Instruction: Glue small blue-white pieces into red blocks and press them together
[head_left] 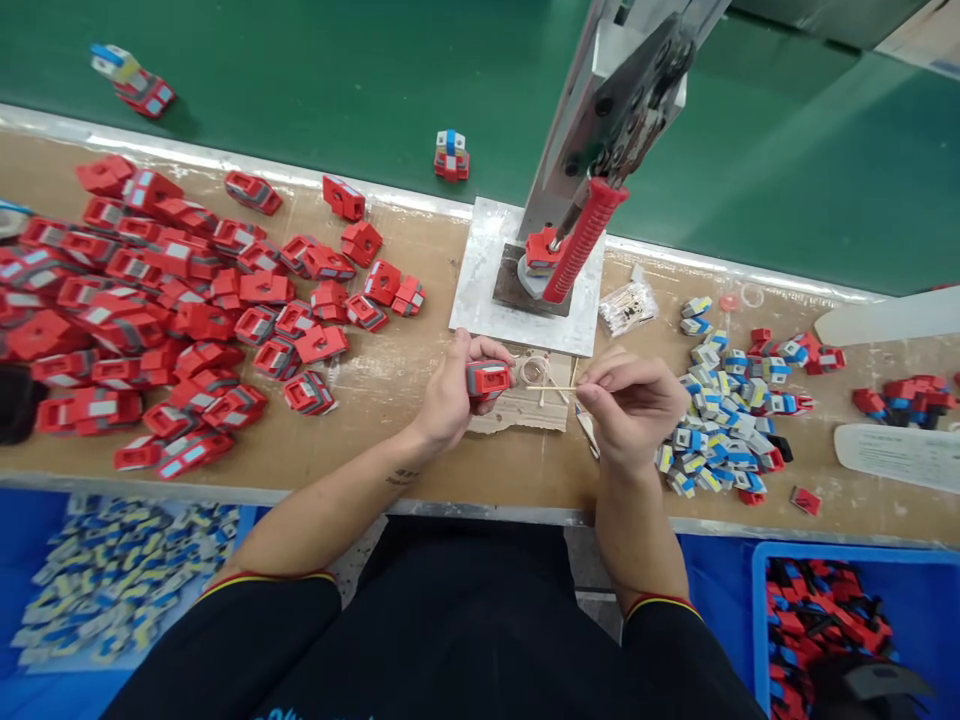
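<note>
The left hand (448, 390) grips a red toy part (490, 381) above the table (382, 380) while the right hand (634, 402) pinches a thin stick (551, 388) pointing at it, with a lever press (585, 240) beyond them, a heap of red parts (204, 322) to the left and blue-and-white pieces (718, 425) to the right

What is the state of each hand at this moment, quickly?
Left hand: closed, holding a red toy part.
Right hand: closed, pinching a thin stick.

Smooth red plastic piece (490, 381)
</note>
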